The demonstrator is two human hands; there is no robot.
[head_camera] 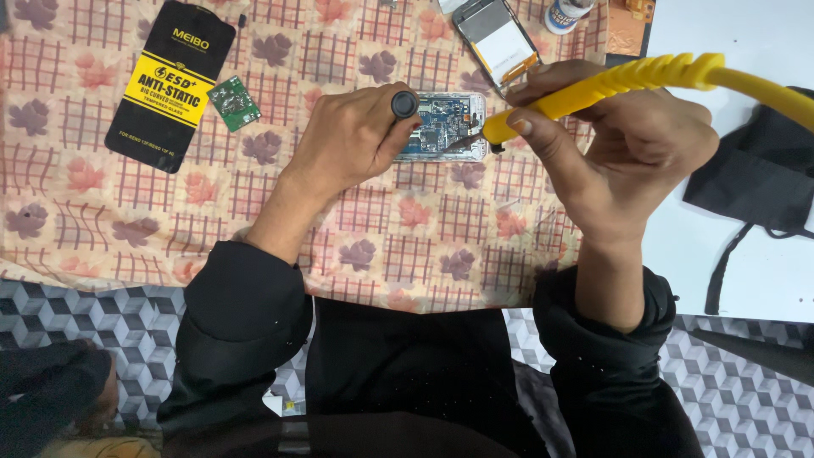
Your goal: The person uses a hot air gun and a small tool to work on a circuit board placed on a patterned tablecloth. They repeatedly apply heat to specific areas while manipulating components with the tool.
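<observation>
We are holding the opened phone (443,127) down with our left hand (352,140), which is gripping a small black-topped tool (404,104), so the phone is not sliding on the flowered cloth (424,246) near its far edge. Our right hand (627,144) is squeezing a yellow soldering iron (593,89) like a pencil, so its tip is touching the board inside.
</observation>
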